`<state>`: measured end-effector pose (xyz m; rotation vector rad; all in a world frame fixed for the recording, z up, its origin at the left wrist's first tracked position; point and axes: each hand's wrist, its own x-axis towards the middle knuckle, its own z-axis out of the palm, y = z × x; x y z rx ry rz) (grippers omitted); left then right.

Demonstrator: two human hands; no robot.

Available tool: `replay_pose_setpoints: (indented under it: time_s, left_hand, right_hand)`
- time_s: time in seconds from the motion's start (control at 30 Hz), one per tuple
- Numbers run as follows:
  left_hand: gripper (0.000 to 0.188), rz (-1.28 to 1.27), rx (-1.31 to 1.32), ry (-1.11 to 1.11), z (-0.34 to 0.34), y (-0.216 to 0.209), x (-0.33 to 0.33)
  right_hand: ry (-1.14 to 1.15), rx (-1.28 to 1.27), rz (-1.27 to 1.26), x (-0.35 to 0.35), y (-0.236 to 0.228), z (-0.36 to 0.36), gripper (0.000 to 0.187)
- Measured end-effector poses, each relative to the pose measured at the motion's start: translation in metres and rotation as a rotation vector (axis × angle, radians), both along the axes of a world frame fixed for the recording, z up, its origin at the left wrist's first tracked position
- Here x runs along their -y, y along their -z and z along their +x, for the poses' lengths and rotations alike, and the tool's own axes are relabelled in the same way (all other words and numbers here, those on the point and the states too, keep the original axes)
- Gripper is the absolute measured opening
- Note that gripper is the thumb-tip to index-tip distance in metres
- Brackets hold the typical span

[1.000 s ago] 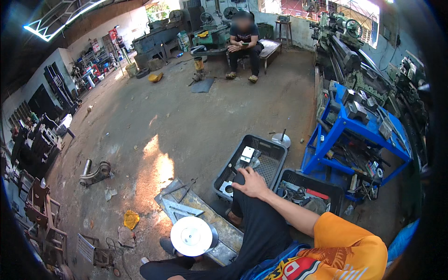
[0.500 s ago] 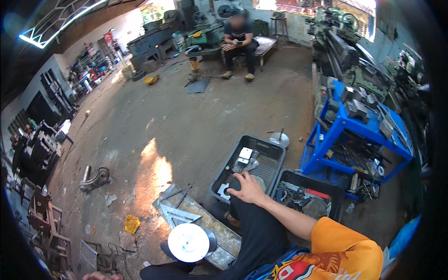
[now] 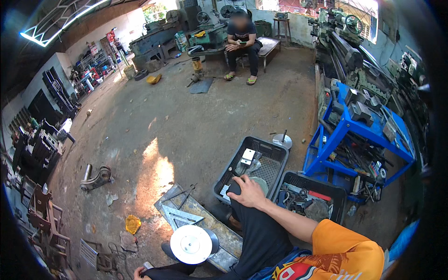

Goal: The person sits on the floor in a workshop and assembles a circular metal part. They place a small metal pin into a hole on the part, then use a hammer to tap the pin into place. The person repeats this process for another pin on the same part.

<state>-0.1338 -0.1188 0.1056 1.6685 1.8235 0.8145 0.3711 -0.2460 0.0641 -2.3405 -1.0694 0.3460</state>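
My right hand [image 3: 248, 192] rests on my raised right knee, fingers spread over the dark trouser cloth, holding nothing. Only part of my left hand [image 3: 139, 273] shows at the lower edge, by my other leg and a small pale object [image 3: 148, 265]; its grip is unclear. Between my legs a round white disc [image 3: 190, 244] with a grey rim sits on a worn metal bench [image 3: 221, 242]. A triangular metal square [image 3: 179, 217] and a thin pair of calipers [image 3: 187, 196] lie farther along that bench. Neither hand touches these.
Two black crates [image 3: 280, 151] [image 3: 343, 196] with parts stand beyond my right knee. A blue tool cart [image 3: 343, 123] is to the right. A metal arm [image 3: 97, 179] and a yellow piece [image 3: 133, 224] lie on the floor at left. A person [image 3: 242, 44] sits at the back among machines.
My left hand has moved right along the lower edge, to beside my leg. My right hand stays on the knee. The whole view has shifted slightly.
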Motion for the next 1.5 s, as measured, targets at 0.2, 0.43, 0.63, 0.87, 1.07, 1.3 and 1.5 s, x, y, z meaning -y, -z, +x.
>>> replay_pose_setpoints:
  time_s: [0.2,0.43,0.63,0.87,1.07,1.3,1.5]
  left_hand:
    - [0.030,-0.015,-0.054,-0.123,0.011,-0.004,-0.002]
    - [0.030,-0.046,0.124,-0.191,0.020,0.008,-0.003]
    - [0.026,-0.006,0.051,-0.149,0.028,-0.005,0.006]
    - [0.020,0.068,-0.099,-0.082,0.034,-0.009,0.012]
    - [0.020,0.101,-0.077,-0.048,0.021,0.004,0.008]
    - [0.026,0.198,-0.132,-0.019,0.007,0.021,0.010]
    - [0.026,0.185,-0.114,-0.032,0.012,0.013,0.012]
  right_hand:
    - [-0.145,0.328,0.319,-0.006,-0.046,-0.022,0.070]
    - [-0.960,-0.685,0.791,0.011,-0.218,0.001,0.082]
    - [-0.463,0.115,0.131,-0.003,-0.128,0.000,0.079]
    - [-0.118,0.334,-0.105,0.025,-0.013,-0.039,0.088]
    - [-0.150,0.294,-0.150,0.014,-0.019,-0.036,0.089]
    - [-0.176,0.349,-0.065,0.033,-0.014,-0.039,0.087]
    - [-0.175,0.338,-0.075,0.034,-0.015,-0.039,0.088]
